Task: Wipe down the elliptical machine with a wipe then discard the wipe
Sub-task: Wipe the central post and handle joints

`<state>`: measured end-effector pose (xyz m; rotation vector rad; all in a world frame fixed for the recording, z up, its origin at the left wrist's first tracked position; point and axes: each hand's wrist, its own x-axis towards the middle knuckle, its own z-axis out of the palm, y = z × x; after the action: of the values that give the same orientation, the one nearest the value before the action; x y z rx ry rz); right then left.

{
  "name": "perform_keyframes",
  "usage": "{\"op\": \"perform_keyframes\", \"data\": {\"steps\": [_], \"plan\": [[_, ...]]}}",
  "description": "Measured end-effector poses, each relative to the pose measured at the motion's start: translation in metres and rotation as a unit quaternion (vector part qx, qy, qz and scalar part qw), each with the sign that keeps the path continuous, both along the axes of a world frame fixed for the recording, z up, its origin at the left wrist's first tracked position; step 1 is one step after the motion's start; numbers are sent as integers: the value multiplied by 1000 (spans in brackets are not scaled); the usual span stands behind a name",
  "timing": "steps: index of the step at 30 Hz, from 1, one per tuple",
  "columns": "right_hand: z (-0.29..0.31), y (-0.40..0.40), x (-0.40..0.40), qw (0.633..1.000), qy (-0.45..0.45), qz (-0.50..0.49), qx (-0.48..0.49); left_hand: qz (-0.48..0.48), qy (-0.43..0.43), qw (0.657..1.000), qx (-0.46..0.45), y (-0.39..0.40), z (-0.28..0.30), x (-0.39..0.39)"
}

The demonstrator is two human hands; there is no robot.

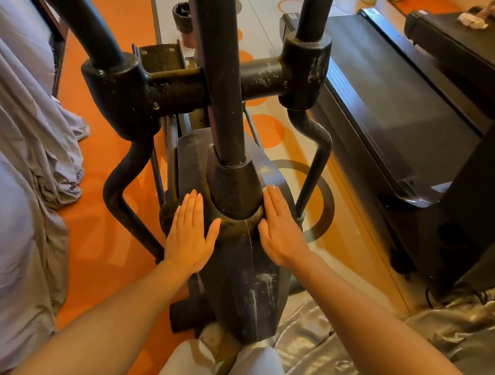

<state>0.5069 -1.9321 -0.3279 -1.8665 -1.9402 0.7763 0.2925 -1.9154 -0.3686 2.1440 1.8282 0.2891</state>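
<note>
While flat on the elliptical machine (244, 276), both hands, treadmill (393, 109) alongside.

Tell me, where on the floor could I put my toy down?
The widest bare patch is the orange floor between the crumpled grey sheet and the black elliptical machine. A narrower strip lies between the elliptical and the black treadmill. It is crowded at the column base, where left hand and right hand rest flat.
</note>
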Motion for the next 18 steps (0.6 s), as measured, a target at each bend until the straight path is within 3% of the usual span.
{"op": "perform_keyframes", "data": {"steps": [6, 11, 18], "plan": [[-20, -22, -4, 999, -20, -7, 43, 6, 1, 1000, -4, -1, 2, 1], [-21, 3, -5, 991, 48, -127, -18, 4, 1, 1000, -9, -2, 6, 2], [-34, -50, -15, 987, 119, -108, 8, 4, -1, 1000, 6, -2, 0, 1]]}}
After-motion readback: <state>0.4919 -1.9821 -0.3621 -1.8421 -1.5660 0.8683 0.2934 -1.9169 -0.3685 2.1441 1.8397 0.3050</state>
